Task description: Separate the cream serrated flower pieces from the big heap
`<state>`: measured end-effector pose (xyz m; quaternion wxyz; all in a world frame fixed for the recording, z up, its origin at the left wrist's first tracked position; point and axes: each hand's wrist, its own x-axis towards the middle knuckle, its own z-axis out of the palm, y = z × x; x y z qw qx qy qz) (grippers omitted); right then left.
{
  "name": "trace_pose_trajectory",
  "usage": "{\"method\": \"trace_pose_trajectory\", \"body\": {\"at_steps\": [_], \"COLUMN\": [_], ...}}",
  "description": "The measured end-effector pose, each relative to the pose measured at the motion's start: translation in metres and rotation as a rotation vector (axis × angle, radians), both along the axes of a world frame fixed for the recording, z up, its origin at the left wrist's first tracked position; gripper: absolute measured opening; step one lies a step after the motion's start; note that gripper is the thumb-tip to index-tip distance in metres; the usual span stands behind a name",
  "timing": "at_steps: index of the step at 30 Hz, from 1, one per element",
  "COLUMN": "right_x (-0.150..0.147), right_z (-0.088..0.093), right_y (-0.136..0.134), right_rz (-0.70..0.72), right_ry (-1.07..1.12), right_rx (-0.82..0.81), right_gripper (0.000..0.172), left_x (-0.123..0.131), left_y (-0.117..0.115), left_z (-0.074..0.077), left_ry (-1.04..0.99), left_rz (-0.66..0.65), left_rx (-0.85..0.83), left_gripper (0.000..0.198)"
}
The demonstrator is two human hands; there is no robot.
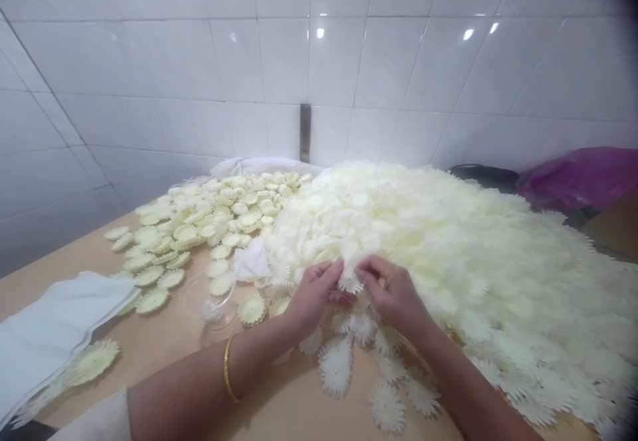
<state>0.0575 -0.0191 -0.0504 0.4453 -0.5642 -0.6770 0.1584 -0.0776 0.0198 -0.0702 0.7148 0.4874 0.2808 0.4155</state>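
A big heap of pale cream fabric flower petals (448,248) covers the right half of the wooden table (164,341). At its near edge, my left hand (314,295) and my right hand (393,291) meet, fingertips pinched together on one white petal piece (350,284). My left wrist wears a gold bangle (228,369). Loose serrated white petals (335,366) lie on the table just below my hands.
Yellowish round flower pieces (199,228) are spread over the table's left part. A white cloth (44,335) lies at the near left, with a clear plastic piece (209,298) close by. A purple bag (583,175) sits far right. White tiled walls stand behind.
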Motion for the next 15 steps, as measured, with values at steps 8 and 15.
{"method": "trace_pose_trajectory", "body": {"at_steps": [8,15], "right_x": [-0.0043,-0.0028], "right_z": [0.0001,0.0033], "right_y": [-0.0014,-0.0007], "right_rz": [0.028,0.060], "right_ry": [0.024,0.138], "right_rx": [-0.002,-0.011], "right_gripper": [0.020,0.015], "left_x": [-0.0017,-0.0029], "left_y": [-0.0011,0.0014], "left_z": [-0.0006,-0.0008], "left_ry": [0.136,0.107], "left_rz": [0.029,0.067], "left_rx": [0.086,0.078], "left_gripper": [0.024,0.030]}}
